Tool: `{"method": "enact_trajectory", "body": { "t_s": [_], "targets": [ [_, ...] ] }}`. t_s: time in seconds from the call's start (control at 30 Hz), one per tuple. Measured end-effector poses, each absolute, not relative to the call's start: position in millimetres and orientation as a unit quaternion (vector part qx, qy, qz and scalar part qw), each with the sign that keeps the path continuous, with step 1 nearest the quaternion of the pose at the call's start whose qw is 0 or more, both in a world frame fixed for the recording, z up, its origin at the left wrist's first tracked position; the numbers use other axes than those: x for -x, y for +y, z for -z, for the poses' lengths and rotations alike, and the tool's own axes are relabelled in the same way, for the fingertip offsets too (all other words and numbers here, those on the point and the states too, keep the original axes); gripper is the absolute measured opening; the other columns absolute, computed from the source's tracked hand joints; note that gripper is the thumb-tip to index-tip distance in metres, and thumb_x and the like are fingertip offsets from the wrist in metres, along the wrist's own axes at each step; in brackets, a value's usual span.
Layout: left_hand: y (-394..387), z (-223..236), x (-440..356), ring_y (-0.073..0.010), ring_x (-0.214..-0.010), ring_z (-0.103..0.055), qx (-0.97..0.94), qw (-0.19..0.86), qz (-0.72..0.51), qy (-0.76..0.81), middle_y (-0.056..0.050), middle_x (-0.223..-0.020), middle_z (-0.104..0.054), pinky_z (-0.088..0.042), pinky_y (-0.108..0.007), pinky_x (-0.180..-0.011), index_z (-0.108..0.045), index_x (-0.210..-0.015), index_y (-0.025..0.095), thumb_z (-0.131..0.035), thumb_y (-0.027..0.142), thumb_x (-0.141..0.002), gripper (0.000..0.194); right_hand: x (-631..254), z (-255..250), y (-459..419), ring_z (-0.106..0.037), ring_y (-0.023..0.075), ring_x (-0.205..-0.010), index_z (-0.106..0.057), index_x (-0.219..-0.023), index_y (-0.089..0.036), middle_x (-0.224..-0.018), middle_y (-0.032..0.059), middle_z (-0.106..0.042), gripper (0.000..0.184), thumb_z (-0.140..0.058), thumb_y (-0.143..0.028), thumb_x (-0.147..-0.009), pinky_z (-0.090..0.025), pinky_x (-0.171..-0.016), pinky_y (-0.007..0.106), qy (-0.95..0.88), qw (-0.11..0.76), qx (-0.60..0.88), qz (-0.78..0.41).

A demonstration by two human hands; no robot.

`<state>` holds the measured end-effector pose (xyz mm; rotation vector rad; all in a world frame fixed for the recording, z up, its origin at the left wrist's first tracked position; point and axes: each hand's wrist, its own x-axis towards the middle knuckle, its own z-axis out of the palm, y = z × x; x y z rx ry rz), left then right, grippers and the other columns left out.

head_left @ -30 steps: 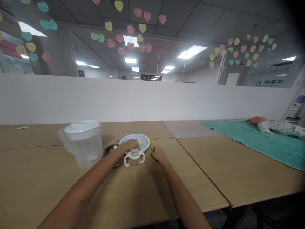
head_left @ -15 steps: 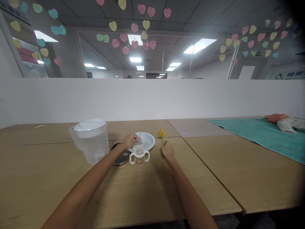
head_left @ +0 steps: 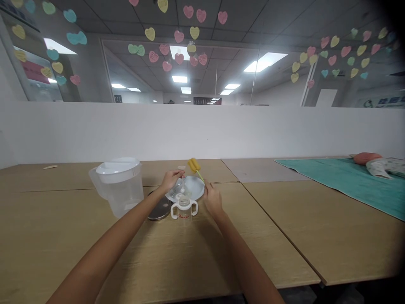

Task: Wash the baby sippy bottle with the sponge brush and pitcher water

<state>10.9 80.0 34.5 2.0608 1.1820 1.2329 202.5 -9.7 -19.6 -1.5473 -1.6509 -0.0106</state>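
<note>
In my left hand (head_left: 171, 179) is a small clear bottle part with a pale rim (head_left: 181, 167); what looks like a thin straw hangs beneath it over the white plate (head_left: 198, 189). My right hand (head_left: 213, 199) is closed round the green handle of a yellow sponge brush (head_left: 194, 165), whose head tilts up and left, close to the bottle part but apart from it. In front of the plate stands a clear baby bottle (head_left: 184, 211) with two white handles, its top open. Small clear and white pieces lie on the plate, too small to name.
Left of my hands stands a large clear pitcher (head_left: 126, 198) with a white top. A round dark metal lid or dish (head_left: 160, 210) lies beside the plate. At the far right, a green cloth (head_left: 344, 181) bears an orange object (head_left: 367, 158) and patterned fabric (head_left: 381, 167).
My left hand has lifted the clear bottle part up off the plate. The sponge brush in my right hand has swung left and up, towards that part.
</note>
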Motion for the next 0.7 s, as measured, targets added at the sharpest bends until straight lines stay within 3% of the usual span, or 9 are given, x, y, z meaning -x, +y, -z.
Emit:
{"method": "enact_trajectory", "body": {
  "t_s": [0.17, 0.3, 0.47, 0.6, 0.7],
  "targets": [
    [80, -46, -6, -0.0176, -0.087, -0.058, -0.711, 0.28, -0.471, 0.441, -0.011, -0.101, -0.066, -0.045, -0.028, -0.077, -0.066, -0.098, 0.011, -0.046, 0.045, -0.08, 0.044, -214, 15, -7, -0.053, 0.0165, -0.105, -0.056, -0.119, -0.018, -0.115, 0.0073, -0.06, 0.039, -0.034, -0.019, -0.088, -0.038, -0.092, 0.023, -0.627, 0.479, 0.608, -0.083],
    [80, -53, -12, -0.0162, -0.094, -0.058, -0.664, 0.381, -0.478, 0.43, -0.012, -0.119, -0.057, -0.046, -0.025, -0.074, -0.05, -0.124, 0.015, -0.041, 0.044, -0.084, 0.05, -208, 15, -7, -0.053, 0.0156, -0.108, -0.057, -0.119, -0.018, -0.118, 0.0049, -0.059, 0.039, -0.034, -0.021, -0.087, -0.04, -0.093, 0.025, -0.654, 0.505, 0.546, -0.139],
    [72, -62, -23, -0.0152, -0.099, -0.057, -0.612, 0.489, -0.468, 0.409, -0.01, -0.127, -0.051, -0.046, -0.024, -0.076, -0.044, -0.129, 0.019, -0.038, 0.037, -0.088, 0.045, -207, 17, -6, -0.058, 0.0157, -0.102, -0.063, -0.112, -0.021, -0.112, 0.0024, -0.063, 0.036, -0.045, -0.017, -0.08, -0.041, -0.09, 0.023, -0.687, 0.492, 0.519, -0.128],
    [63, -65, -22, -0.0152, -0.092, -0.059, -0.623, 0.459, -0.436, 0.46, -0.011, -0.132, -0.046, -0.045, -0.022, -0.067, -0.042, -0.131, 0.021, -0.035, 0.039, -0.088, 0.047, -215, 12, -9, -0.06, 0.017, -0.099, -0.068, -0.103, -0.022, -0.106, 0.0016, -0.066, 0.034, -0.05, -0.015, -0.075, -0.043, -0.087, 0.023, -0.699, 0.437, 0.555, -0.11],
    [63, -65, -19, -0.0159, -0.089, -0.061, -0.651, 0.417, -0.433, 0.464, -0.011, -0.125, -0.053, -0.045, -0.023, -0.066, -0.048, -0.125, 0.02, -0.038, 0.04, -0.087, 0.045, -216, 6, -12, -0.059, 0.0146, -0.1, -0.067, -0.105, -0.024, -0.108, -0.0007, -0.065, 0.035, -0.049, -0.015, -0.076, -0.042, -0.087, 0.02, -0.697, 0.431, 0.566, -0.09]
  ]
}}
